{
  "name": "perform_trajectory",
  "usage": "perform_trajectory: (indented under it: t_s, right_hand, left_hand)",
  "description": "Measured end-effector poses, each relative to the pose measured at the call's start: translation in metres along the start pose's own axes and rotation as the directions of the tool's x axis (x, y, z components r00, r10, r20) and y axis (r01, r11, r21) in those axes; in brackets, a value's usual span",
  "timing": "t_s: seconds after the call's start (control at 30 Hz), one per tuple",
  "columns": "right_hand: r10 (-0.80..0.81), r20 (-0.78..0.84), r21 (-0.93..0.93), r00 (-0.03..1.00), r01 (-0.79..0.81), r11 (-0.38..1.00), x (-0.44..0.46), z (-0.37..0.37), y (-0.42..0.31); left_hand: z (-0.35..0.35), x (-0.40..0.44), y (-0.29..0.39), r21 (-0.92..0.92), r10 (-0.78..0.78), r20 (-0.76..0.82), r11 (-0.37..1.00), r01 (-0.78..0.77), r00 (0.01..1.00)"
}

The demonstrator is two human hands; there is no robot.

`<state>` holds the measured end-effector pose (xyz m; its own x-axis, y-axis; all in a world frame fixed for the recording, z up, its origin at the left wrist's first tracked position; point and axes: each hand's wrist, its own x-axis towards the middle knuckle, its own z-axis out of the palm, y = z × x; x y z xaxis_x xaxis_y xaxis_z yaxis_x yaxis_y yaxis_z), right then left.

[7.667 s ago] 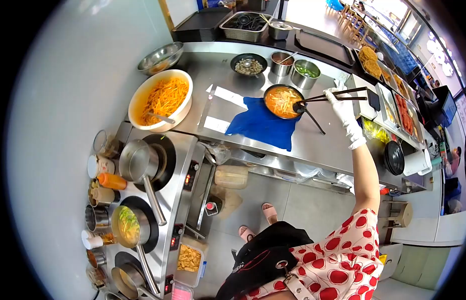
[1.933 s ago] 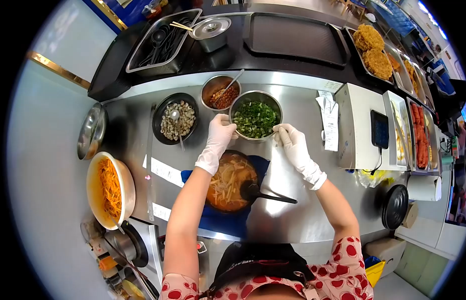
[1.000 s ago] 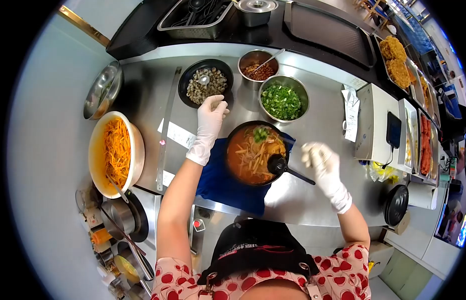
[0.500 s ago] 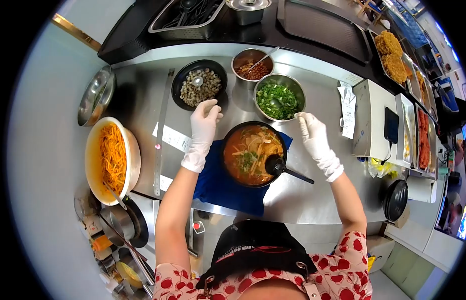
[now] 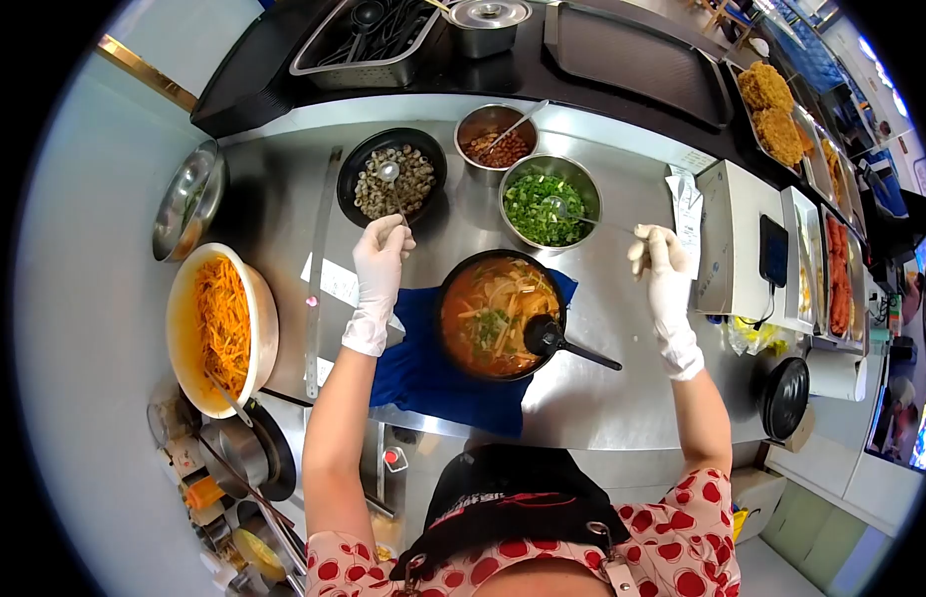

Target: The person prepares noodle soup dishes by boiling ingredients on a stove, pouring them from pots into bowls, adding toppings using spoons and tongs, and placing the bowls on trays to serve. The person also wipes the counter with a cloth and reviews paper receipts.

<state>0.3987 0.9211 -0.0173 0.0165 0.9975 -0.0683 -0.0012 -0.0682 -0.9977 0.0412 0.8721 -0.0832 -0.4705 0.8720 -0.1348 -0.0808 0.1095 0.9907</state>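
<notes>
My left hand (image 5: 380,257), in a white glove, pinches the handle of a metal spoon (image 5: 388,172). The spoon's bowl rests on small shellfish in a black bowl (image 5: 345,192). In its own white glove, my right hand (image 5: 666,274) has curled fingers at the handle end of another spoon (image 5: 574,217); the exact grip is partly hidden. That spoon lies in chopped green onions (image 5: 535,221) inside a steel bowl (image 5: 595,199). Between my hands sits a black pot (image 5: 445,343) of red soup (image 5: 488,298) with a black ladle (image 5: 548,338) in it.
Under the pot lies a blue cloth (image 5: 433,403). Behind stands a steel bowl of beans (image 5: 501,149) with a spoon. A white tub (image 5: 269,328) of shredded carrot is at left. At right are a box (image 5: 727,239) with a phone (image 5: 776,249) and several black dishes (image 5: 786,398).
My left hand has moved slightly left and down, showing the spoon handle. My right hand has moved right, away from the onion bowl's rim, and that spoon's handle now shows.
</notes>
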Motion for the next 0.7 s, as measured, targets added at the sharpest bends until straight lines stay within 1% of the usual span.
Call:
perform_trajectory:
  t_s: [0.07, 0.13, 0.17, 0.2, 0.23, 0.27, 0.3, 0.4, 0.43, 0.47, 0.5, 0.53, 0.57, 0.63, 0.67, 0.7]
  right_hand:
    - [-0.009, 0.036, -0.029, 0.999, 0.010, 1.000, -0.026, 0.001, -0.018]
    - [-0.070, 0.136, -0.111, 0.988, 0.086, 0.990, -0.058, 0.005, -0.027]
    - [-0.075, 0.232, -0.169, 0.970, 0.116, 0.979, -0.074, 0.006, -0.032]
    - [-0.216, 0.408, -0.272, 0.887, 0.344, 0.899, -0.083, 0.003, -0.025]
    - [-0.390, 0.658, -0.355, 0.644, 0.722, 0.594, -0.084, 0.003, -0.022]
    - [-0.352, 0.795, -0.320, 0.494, 0.835, 0.448, -0.090, 0.005, -0.021]
    - [-0.276, 0.901, -0.251, 0.335, 0.921, 0.299, -0.095, 0.007, -0.021]
    - [-0.277, 0.831, -0.411, 0.483, 0.868, 0.280, -0.069, -0.003, -0.012]
    - [-0.457, 0.697, -0.454, 0.553, 0.833, 0.316, -0.054, 0.000, -0.014]
    - [-0.612, 0.524, -0.472, 0.592, 0.800, 0.371, -0.039, 0.004, -0.016]
    - [-0.522, 0.401, -0.485, 0.753, 0.658, 0.576, -0.025, 0.007, -0.015]
    - [-0.426, 0.336, -0.505, 0.840, 0.543, 0.671, -0.006, 0.002, -0.004]
    - [-0.397, 0.307, -0.584, 0.865, 0.501, 0.639, 0.009, 0.001, 0.000]
    - [-0.342, 0.242, -0.724, 0.908, 0.403, 0.559, 0.040, 0.004, 0.001]
    - [-0.534, 0.243, -0.821, 0.810, 0.465, 0.332, 0.055, 0.012, -0.005]
    - [-0.691, 0.276, -0.884, 0.668, 0.459, 0.090, 0.069, 0.023, -0.015]
  left_hand:
    - [-0.001, 0.000, 0.000, 0.009, 0.011, -0.009, 1.000, -0.011, 1.000]
    - [0.000, -0.001, 0.003, 0.014, 0.000, -0.025, 1.000, 0.000, 1.000]
    - [0.002, 0.000, 0.006, 0.015, -0.002, -0.032, 1.000, 0.002, 0.999]
    - [0.004, 0.001, 0.007, 0.000, 0.002, -0.034, 1.000, -0.002, 0.999]
    - [0.006, 0.003, 0.006, -0.016, 0.011, -0.035, 1.000, -0.011, 0.999]
    - [0.008, 0.006, 0.006, -0.032, 0.018, -0.034, 0.999, -0.019, 0.999]
    - [0.010, 0.009, 0.005, -0.048, 0.024, -0.031, 0.999, -0.026, 0.999]
    - [0.025, 0.018, 0.009, 0.005, 0.042, -0.020, 0.999, -0.042, 0.999]
    - [0.030, 0.021, 0.009, 0.027, 0.051, -0.003, 0.998, -0.051, 0.999]
    - [0.036, 0.025, 0.010, 0.048, 0.063, 0.015, 0.997, -0.064, 0.998]
    - [0.045, 0.031, 0.012, 0.065, 0.082, 0.035, 0.994, -0.085, 0.996]
    - [0.054, 0.034, 0.014, 0.100, 0.073, 0.040, 0.992, -0.076, 0.997]
    - [0.062, 0.039, 0.013, 0.162, 0.067, 0.041, 0.984, -0.073, 0.997]
    - [0.073, 0.053, 0.005, 0.208, -0.018, 0.096, 0.978, -0.002, 0.995]
    - [0.081, 0.056, 0.009, 0.191, -0.077, 0.095, 0.980, 0.058, 0.992]
    - [0.086, 0.062, 0.009, 0.208, -0.099, 0.110, 0.975, 0.074, 0.989]
